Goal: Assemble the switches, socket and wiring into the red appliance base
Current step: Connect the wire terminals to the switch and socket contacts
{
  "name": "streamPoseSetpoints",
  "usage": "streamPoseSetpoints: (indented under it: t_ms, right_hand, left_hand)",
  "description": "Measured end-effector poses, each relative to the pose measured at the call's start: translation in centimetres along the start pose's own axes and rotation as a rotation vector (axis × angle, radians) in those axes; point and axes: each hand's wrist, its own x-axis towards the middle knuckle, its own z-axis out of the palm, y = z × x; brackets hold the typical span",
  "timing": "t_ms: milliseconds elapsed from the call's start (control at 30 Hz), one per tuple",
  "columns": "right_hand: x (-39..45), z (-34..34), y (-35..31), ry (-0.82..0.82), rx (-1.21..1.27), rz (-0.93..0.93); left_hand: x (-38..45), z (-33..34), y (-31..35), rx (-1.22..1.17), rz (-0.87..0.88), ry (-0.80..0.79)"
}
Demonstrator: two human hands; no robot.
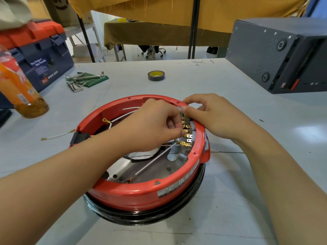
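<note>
Both hands' curled fingers pinch brass terminals (186, 130) inside the red base (141, 193).

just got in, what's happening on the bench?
A person is wiring up the red base on the table. The left hand pinches at the row of brass terminals inside the right wall, while the right hand grips the rim beside them. White wires run across the inside. One spare wire lies outside, left of the base.
</note>
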Motion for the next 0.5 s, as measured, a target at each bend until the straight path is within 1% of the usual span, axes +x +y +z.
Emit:
streamPoseSetpoints:
  t_ms: [367, 500]
  right_hand:
    - [-0.06, -0.06, 0.08, 0.027, -0.066, 0.013]
    - [-0.13, -0.05, 0.07, -0.002, -0.111, 0.036]
  left_hand:
    - [0.11, 0.12, -0.10, -0.044, -0.021, 0.004]
    - [0.10, -0.01, -0.25, -0.041, -0.030, -0.005]
